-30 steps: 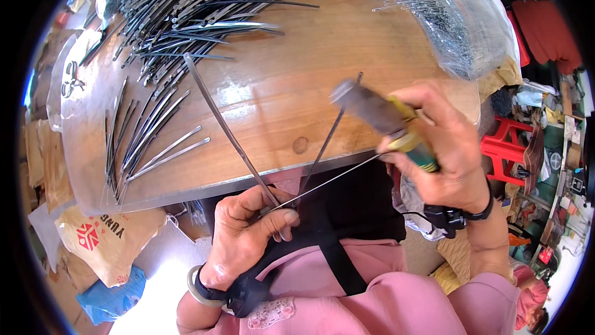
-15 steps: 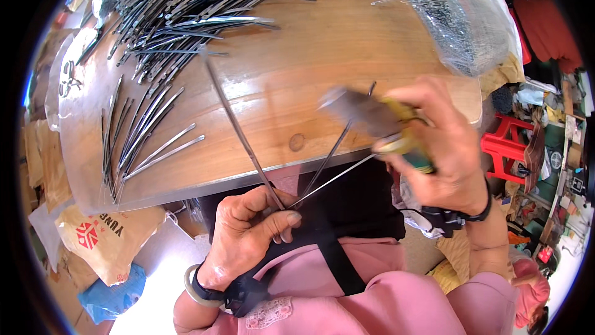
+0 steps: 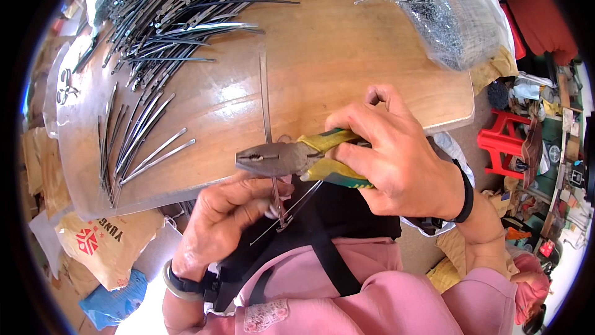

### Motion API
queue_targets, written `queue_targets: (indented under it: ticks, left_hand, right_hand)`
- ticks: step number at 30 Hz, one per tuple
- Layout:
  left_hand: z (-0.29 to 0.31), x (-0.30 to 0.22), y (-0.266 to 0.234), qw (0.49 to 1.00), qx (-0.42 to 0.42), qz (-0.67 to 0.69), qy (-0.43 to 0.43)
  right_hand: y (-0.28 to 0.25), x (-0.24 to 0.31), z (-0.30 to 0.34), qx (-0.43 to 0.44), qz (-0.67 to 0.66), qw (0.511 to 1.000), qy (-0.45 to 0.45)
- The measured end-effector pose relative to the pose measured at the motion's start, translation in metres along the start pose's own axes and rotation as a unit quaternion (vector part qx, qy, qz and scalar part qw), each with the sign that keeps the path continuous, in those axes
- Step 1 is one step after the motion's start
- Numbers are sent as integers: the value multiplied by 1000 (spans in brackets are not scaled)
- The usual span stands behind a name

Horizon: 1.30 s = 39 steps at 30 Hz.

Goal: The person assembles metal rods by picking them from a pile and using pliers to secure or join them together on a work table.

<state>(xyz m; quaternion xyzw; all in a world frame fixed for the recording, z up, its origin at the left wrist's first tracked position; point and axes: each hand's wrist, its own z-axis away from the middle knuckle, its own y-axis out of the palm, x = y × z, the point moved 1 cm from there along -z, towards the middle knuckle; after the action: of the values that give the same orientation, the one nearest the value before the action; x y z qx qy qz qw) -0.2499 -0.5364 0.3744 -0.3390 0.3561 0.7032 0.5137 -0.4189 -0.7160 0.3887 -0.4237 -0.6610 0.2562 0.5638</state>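
Observation:
My left hand (image 3: 214, 220) pinches a narrow flat metal strip (image 3: 265, 96) near its lower end, over the near edge of the table. The strip stands nearly upright in view, its far end over the tabletop. A thin metal wire (image 3: 300, 202) crosses the strip's lower end at a slant; whether they are joined I cannot tell. My right hand (image 3: 403, 161) is wrapped around the yellow and green handles of combination pliers (image 3: 273, 160). Their dark jaws point left and lie across the strip, just above my left fingers. Whether the jaws grip the strip is unclear.
A large heap of metal strips (image 3: 180, 6) covers the far left of the wooden table (image 3: 347, 44), with a smaller fan of strips (image 3: 142, 127) nearer me. At the far right lies a clear plastic bag of thin wires (image 3: 458, 19). A red stool (image 3: 502, 143) stands right of the table.
The pliers have swung left and down from the right, onto the strip. My left hand has shifted slightly left, and the strip has turned more upright.

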Motion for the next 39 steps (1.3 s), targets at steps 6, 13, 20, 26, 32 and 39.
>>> queue_targets:
  ticks: [6,13,20,26,32,39]
  left_hand:
    - [-18,-15,4,995,94,-31,-7]
    - [-7,11,22,934,11,338,-117]
    - [4,8,22,946,-102,308,19]
    - [10,7,28,960,-143,174,168]
    - [8,5,35,959,-189,153,144]
    - [8,2,8,939,-251,115,207]
  right_hand:
    - [-1,13,-3,-16,-21,1000,-15]
    - [3,8,-9,-71,43,996,11]
    - [-9,22,22,21,-179,961,208]
    - [-4,29,26,71,-230,955,171]
    - [8,32,31,89,-65,991,72]
    - [14,26,-2,89,-74,993,16]
